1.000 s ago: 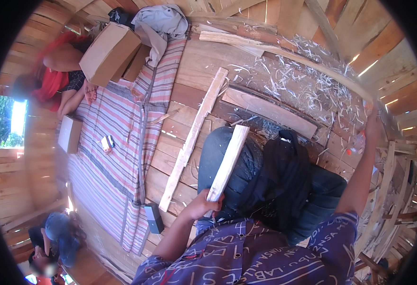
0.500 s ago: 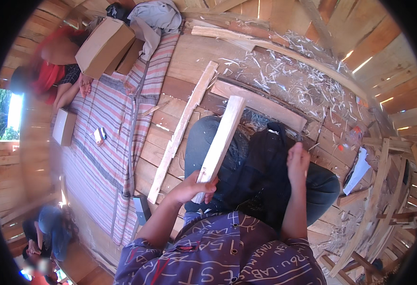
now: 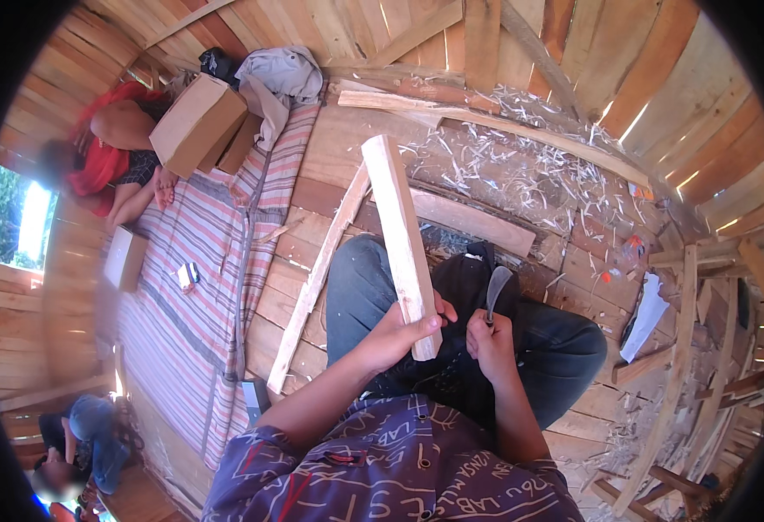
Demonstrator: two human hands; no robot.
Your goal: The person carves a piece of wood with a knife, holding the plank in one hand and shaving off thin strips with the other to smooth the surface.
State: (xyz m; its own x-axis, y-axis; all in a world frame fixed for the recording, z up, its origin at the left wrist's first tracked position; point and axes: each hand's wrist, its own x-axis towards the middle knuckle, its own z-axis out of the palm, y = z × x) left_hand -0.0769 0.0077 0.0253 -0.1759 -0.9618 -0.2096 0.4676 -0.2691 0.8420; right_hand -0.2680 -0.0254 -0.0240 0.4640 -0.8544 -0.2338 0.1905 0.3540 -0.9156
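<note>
A pale, squared length of wood point(image 3: 397, 235) rises tilted from my left hand point(image 3: 408, 331), whose fingers wrap its lower end. My right hand point(image 3: 491, 341) is closed round the handle of a knife with a short curved blade point(image 3: 497, 289). The blade points up and away from me, apart from the wood. Most of the knife's handle is hidden in my fist. Both hands are above my lap, where a dark cloth point(image 3: 451, 365) lies between my bent knees.
A long rough strip of wood point(image 3: 316, 283) lies left of my knee, with a plank point(image 3: 477, 222) beyond my lap. Wood shavings point(image 3: 530, 148) litter the floor. A striped mat point(image 3: 199, 331) stretches leftward, bearing a cardboard box point(image 3: 199, 126). Two people sit at the left; scrap wood point(image 3: 686, 348) fills the right.
The length of wood has swung from leaning right to leaning left. My right hand has moved left and nearer my left hand, and the knife blade now shows clearly.
</note>
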